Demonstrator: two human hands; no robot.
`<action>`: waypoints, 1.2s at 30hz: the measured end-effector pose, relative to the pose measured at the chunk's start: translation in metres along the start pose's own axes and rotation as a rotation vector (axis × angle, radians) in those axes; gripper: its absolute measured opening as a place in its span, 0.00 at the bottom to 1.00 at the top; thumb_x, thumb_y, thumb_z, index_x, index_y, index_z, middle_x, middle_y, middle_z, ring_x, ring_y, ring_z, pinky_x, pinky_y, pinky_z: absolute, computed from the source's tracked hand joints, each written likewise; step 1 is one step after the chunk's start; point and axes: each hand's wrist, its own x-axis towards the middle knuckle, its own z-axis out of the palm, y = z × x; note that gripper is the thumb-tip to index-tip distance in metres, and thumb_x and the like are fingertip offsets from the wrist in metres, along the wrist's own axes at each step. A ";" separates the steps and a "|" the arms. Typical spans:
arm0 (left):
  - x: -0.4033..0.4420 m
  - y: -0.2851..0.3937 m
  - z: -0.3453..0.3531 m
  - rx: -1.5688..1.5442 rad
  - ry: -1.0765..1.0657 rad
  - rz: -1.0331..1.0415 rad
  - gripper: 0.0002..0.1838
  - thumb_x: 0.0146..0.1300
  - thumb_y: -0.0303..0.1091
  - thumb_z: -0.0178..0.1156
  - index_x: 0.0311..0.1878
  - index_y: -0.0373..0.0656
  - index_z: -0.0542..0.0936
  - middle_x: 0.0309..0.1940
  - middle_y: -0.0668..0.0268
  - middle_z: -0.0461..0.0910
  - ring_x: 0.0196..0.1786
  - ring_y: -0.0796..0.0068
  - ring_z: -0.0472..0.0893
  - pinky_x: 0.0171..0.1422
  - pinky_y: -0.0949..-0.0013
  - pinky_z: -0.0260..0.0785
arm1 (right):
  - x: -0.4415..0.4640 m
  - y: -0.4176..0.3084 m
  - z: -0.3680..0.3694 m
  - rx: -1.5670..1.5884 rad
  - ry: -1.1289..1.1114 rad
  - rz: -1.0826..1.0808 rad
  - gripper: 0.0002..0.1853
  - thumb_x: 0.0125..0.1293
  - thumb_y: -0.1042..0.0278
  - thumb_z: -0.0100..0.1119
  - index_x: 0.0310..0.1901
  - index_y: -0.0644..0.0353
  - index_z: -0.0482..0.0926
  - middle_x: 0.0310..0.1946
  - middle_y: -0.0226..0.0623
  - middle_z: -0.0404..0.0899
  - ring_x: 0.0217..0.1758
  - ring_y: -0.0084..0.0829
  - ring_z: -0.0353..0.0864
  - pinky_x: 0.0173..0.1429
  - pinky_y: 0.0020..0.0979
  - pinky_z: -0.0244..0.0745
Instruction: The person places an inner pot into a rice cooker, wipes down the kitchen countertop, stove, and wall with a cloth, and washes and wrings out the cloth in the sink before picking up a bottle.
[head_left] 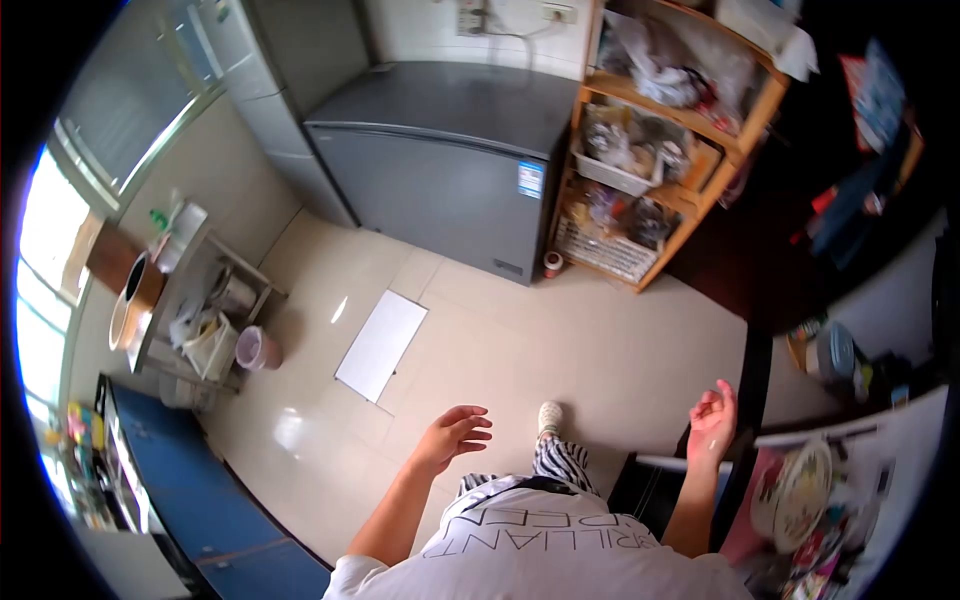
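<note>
My left hand point(455, 437) is in the air in front of my body, left of centre, its fingers apart and holding nothing. To the right, my right hand point(712, 420) is raised with its fingers loosely curled but apart, and nothing is in it. Below my left hand is the tiled floor point(480, 340). A white rectangular board point(382, 345) lies on that floor, ahead and to the left. Nearest to my right hand is a dark box-like piece point(640, 490) beside my leg. Neither hand touches anything.
A grey chest freezer point(430, 170) stands ahead, beside a wooden shelf point(735, 150) with bags and baskets. On the left are a metal rack point(205, 235), a pink bin point(258, 348) and blue cabinets point(190, 470). A table with a plate point(803, 495) is at the right.
</note>
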 end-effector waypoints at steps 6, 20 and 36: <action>0.041 0.028 0.012 -0.204 0.161 0.053 0.12 0.65 0.35 0.49 0.49 0.42 0.71 0.39 0.66 0.76 0.42 0.74 0.78 0.46 0.71 0.73 | 0.082 0.051 0.092 -0.075 -0.301 0.288 0.12 0.64 0.55 0.47 0.40 0.55 0.71 0.22 0.28 0.70 0.23 0.20 0.66 0.27 0.22 0.61; 0.075 0.056 -0.026 -0.550 0.481 0.184 0.11 0.65 0.31 0.48 0.48 0.40 0.71 0.39 0.65 0.76 0.38 0.74 0.79 0.42 0.72 0.76 | 0.144 0.154 0.262 -0.213 -0.813 0.674 0.13 0.65 0.57 0.44 0.40 0.57 0.70 0.23 0.30 0.71 0.22 0.22 0.68 0.26 0.23 0.64; 0.073 0.185 -0.266 -0.586 0.669 0.334 0.11 0.64 0.32 0.50 0.48 0.41 0.72 0.38 0.67 0.76 0.39 0.76 0.79 0.42 0.74 0.74 | 0.047 0.299 0.533 -0.395 -1.069 0.794 0.13 0.66 0.56 0.45 0.38 0.58 0.72 0.24 0.31 0.71 0.23 0.22 0.68 0.27 0.23 0.64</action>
